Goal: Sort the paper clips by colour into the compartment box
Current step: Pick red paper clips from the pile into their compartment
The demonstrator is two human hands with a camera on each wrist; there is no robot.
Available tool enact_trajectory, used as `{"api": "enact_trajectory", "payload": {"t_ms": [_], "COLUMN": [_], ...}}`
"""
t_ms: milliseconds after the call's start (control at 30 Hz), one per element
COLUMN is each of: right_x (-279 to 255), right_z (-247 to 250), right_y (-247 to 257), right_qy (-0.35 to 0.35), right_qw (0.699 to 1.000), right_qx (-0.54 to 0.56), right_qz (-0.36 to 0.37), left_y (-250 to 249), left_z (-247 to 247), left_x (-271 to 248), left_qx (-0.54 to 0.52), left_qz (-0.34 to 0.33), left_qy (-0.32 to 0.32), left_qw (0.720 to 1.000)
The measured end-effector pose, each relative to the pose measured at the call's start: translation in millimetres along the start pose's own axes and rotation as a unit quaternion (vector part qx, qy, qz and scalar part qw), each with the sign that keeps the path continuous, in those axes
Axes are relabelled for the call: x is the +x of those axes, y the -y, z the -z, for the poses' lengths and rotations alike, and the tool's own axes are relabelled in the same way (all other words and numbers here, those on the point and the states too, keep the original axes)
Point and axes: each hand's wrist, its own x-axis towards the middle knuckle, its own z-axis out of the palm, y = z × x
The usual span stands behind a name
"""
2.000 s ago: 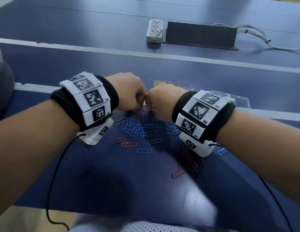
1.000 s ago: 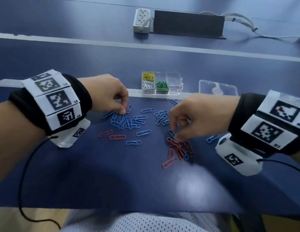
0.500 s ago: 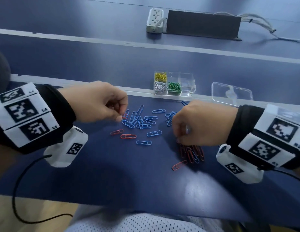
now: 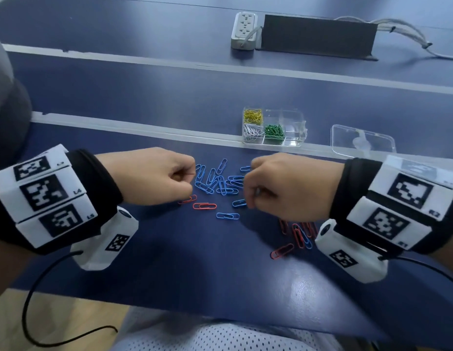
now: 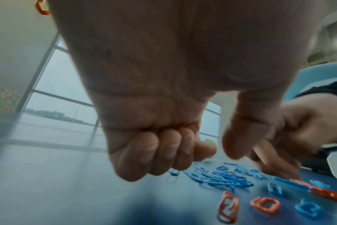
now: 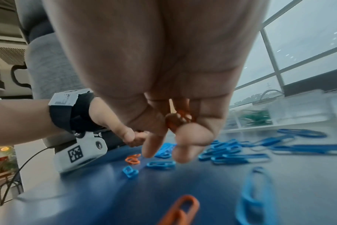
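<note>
Where fists curl, red clips half-hidden

Bare table near; compartment box beyond.

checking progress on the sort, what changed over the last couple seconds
The right hand left the red clips near the table edge and moved up to the blue pile, red clips held in its curled fingers. The left hand stayed at the pile's left edge, holding red ones. The compartment box looks unchanged.
</note>
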Motion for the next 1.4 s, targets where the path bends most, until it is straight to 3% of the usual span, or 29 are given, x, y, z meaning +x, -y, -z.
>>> {"api": "enact_trajectory", "payload": {"t_ms": [167, 300, 433, 633, 767, 967, 1100, 1267, 1400], "right_x": [26, 38, 45, 48, 42, 40, 49, 61, 70], "right_z": [-2, 0, 0, -5, 2, 32, 54, 67, 71], "right_y": [25, 44, 48, 51, 51, -3, -54, -83, -85], "right_qy": [-0.023, -0.035, 0.007, 0.022, -0.005, -0.026, -0.052, -0.105, -0.124], "right_qw": [0.999, 0.999, 0.998, 0.997, 0.998, 0.994, 0.965, 0.941, 0.928], "right_qx": [-0.024, -0.021, -0.054, -0.066, -0.026, 0.079, 0.187, 0.193, 0.193], "right_qz": [0.028, 0.028, 0.041, 0.045, 0.053, -0.068, -0.177, -0.256, -0.295], "left_y": [4, 2, 1, 0, -1, -4, -26, -65, -86], "left_z": [-1, -1, -2, -5, -3, 10, 27, 49, 55], "left_x": [0, -2, -6, -6, -3, 4, 27, 79, 111], "left_qx": [0.102, 0.103, 0.113, 0.132, 0.107, 0.052, 0.010, -0.015, 0.000], "left_qz": [-0.016, -0.033, -0.050, -0.036, -0.024, -0.047, -0.092, -0.092, -0.070], "left_qy": [-0.018, -0.027, -0.014, 0.004, 0.003, -0.022, -0.066, -0.144, -0.156], "left_qw": [0.995, 0.994, 0.992, 0.991, 0.994, 0.997, 0.994, 0.985, 0.985]}}
